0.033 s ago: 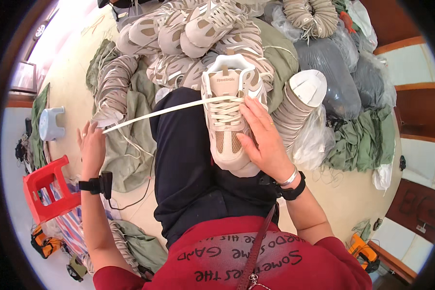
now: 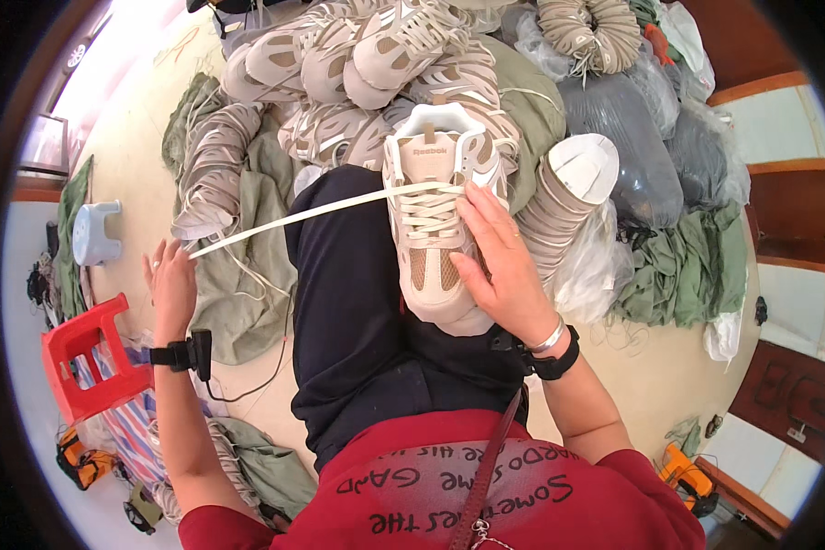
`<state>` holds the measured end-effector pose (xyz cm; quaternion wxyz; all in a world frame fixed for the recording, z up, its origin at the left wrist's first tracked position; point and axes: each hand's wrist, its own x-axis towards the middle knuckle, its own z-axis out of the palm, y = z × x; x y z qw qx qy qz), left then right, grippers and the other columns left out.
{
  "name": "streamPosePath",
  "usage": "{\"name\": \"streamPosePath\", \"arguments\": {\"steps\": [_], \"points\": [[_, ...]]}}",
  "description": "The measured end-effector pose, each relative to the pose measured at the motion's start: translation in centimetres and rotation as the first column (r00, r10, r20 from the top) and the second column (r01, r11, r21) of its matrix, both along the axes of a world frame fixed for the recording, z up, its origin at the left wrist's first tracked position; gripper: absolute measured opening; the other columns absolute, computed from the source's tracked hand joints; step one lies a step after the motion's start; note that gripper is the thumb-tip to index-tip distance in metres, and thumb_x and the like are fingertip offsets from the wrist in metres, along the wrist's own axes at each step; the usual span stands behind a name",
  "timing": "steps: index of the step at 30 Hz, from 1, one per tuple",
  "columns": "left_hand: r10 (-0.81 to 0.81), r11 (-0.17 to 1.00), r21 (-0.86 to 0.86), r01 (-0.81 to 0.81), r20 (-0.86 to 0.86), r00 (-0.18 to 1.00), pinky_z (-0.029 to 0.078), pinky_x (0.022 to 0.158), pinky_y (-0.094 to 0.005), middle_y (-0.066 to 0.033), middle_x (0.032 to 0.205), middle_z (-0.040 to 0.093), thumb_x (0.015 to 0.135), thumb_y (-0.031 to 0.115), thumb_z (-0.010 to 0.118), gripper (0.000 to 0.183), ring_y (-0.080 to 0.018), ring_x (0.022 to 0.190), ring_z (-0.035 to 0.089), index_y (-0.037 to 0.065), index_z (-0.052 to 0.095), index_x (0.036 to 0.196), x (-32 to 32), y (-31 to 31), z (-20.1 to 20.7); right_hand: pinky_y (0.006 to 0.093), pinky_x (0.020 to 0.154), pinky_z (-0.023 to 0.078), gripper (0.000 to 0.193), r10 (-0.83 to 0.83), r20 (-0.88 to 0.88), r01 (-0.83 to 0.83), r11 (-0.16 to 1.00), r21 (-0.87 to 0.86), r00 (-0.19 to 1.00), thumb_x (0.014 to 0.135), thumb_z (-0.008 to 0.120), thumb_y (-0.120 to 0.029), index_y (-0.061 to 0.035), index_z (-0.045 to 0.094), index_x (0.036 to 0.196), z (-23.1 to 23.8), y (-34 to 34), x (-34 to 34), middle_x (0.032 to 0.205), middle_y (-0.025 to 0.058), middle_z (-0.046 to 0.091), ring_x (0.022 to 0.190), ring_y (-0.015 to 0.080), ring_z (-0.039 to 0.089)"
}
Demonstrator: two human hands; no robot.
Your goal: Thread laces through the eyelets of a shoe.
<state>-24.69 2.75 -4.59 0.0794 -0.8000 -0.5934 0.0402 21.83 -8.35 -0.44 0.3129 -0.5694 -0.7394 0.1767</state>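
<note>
A beige and white sneaker (image 2: 436,291) rests upright on my dark-trousered lap, toe toward me, with cream laces crossed over its tongue. My right hand (image 2: 504,257) grips its right side, fingers by the upper eyelets and thumb near the toe. From the top of the lacing a flat cream shoelace (image 2: 293,216) runs taut, down and to the left. Its far end is pinched in my left hand (image 2: 170,284), which is held out well to the left of my knee. The fingertips there partly hide the lace's end.
Many similar sneakers (image 2: 385,64) are heaped ahead, beside a nested row of shoes (image 2: 573,197). Dark plastic bags (image 2: 623,137) and green cloth (image 2: 692,266) lie to the right. A red stool (image 2: 87,367) and a pale blue stool (image 2: 93,234) stand left.
My left hand has shifted very slightly left and down with the shoelace. My right hand and the sneaker stay in place.
</note>
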Motion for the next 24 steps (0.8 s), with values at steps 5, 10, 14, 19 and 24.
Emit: {"name": "streamPosePath", "arguments": {"steps": [5,10,14,19,24], "points": [[0.338,0.94,-0.039,-0.338,0.004,0.941,0.02,0.113,-0.0566,-0.0068,0.126,0.061,0.096,0.019,0.052,0.02,-0.0294,0.131,0.046,0.008,0.064,0.108,-6.0,-3.3,-3.4,0.0428,0.112,0.032,0.056,-0.014,0.012,0.014,1.0,-0.022,1.0,0.086,0.064,-0.011,0.0023,0.047,0.137,0.3,0.0,0.0,0.145,0.0208,0.042,0.135,0.039,0.039],[0.489,0.872,0.013,-0.49,0.014,0.872,0.026,0.108,-0.0596,-0.0059,0.123,0.064,0.097,0.022,0.05,0.022,-0.0286,0.124,0.053,0.012,0.064,0.112,-11.8,-5.9,-5.5,0.0413,0.111,0.034,0.052,0.026,0.026,-0.024,0.998,-0.06,0.999,0.086,0.064,-0.011,0.0004,0.049,0.135,1.6,0.4,0.5,0.143,0.0208,0.045,0.132,0.0373,0.043],[0.605,0.793,-0.024,-0.608,0.133,0.785,0.036,0.104,-0.053,-0.0077,0.122,0.065,0.098,0.019,0.047,0.027,-0.026,0.117,0.059,0.015,0.065,0.119,-13.7,-6.8,-4.8,0.04,0.102,0.042,0.036,0.006,-0.021,-0.008,0.996,-0.087,1.0,0.088,0.063,-0.01,-0.0017,0.059,0.123,3.1,1.5,0.9,0.13,0.0175,0.058,0.12,0.0345,0.055],[0.38,0.802,0.106,-0.588,0.668,0.639,0.046,0.096,-0.0317,-0.0154,0.121,0.065,0.103,0.021,0.044,0.033,-0.0247,0.112,0.062,0.002,0.062,0.123,-14.2,-6.8,-2.3,0.0393,0.091,0.048,0.03,0.068,-0.061,-0.069,0.998,-0.01,0.996,0.087,0.062,-0.009,-0.0025,0.062,0.116,4.1,4.7,-2.6,0.112,0.0157,0.066,0.105,0.0338,0.061],[0.128,0.743,0.196,-0.639,0.896,0.425,0.044,0.098,-0.0308,-0.0127,0.122,0.065,0.105,0.025,0.042,0.038,-0.0195,0.112,0.06,-0.003,0.062,0.122,-11.0,-5.5,2.1,0.0376,0.084,0.049,0.033,0.302,0.02,-0.303,0.951,0.068,0.953,0.086,0.065,-0.012,-0.0032,0.06,0.118,2.6,8.1,-7.7,0.106,0.0151,0.065,0.096,0.0317,0.062]]}}
